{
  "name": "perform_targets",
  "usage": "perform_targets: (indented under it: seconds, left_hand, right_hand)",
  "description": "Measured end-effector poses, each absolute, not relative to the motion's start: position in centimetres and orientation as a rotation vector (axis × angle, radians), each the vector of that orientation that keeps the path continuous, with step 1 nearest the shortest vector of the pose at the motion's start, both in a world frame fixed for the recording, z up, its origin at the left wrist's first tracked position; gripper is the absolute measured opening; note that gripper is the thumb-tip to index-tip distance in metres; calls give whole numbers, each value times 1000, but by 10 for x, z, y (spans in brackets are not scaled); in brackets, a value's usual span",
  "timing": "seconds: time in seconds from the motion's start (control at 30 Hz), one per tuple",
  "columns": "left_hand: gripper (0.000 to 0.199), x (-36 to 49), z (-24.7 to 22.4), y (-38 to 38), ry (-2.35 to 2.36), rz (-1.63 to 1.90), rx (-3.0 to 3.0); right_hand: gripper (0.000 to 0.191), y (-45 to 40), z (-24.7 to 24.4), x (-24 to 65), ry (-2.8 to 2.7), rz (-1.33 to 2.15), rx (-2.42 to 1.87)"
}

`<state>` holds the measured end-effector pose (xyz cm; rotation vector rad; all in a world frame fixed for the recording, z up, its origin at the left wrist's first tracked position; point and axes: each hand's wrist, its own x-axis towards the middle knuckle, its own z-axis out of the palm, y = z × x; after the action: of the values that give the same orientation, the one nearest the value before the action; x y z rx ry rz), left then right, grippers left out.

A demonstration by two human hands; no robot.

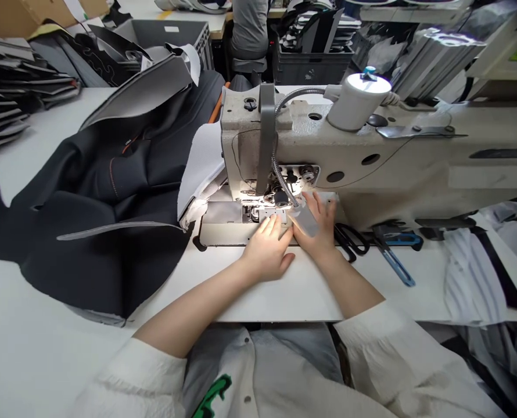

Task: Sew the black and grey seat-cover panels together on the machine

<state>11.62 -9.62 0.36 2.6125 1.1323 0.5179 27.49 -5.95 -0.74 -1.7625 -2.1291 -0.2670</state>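
Observation:
My left hand lies on the bed of a sewing machine, its fingers stretched towards the metal plate below the presser area. Right beside it, my right hand rests on the bed with its fingers extended under the machine's arm. A small lamp head on a flexible metal neck partly covers that hand. Neither hand visibly holds anything. Left of the needle area, a large dark fabric cover with a pale edge strip and orange stitching spreads over the white table.
Black-handled scissors and a blue cutter lie right of my hands. A white thread cone stands on the machine. Stacked dark pieces and a grey crate are at the back left. Another person sits beyond.

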Motion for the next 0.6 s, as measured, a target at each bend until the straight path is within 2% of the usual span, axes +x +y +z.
perform_targets:
  seconds: [0.27, 0.4, 0.6]
  left_hand:
    - [34, 127, 3, -91, 1111, 535, 2587]
    - [35, 125, 4, -94, 1141, 541, 2571]
    - [31, 122, 7, -98, 845, 674, 2681]
  right_hand:
    - [25, -63, -2, 283, -2126, -241, -1761]
    - [27, -64, 3, 284, -2184, -176, -1758]
    - [27, -65, 10, 284, -2217, -99, -1800]
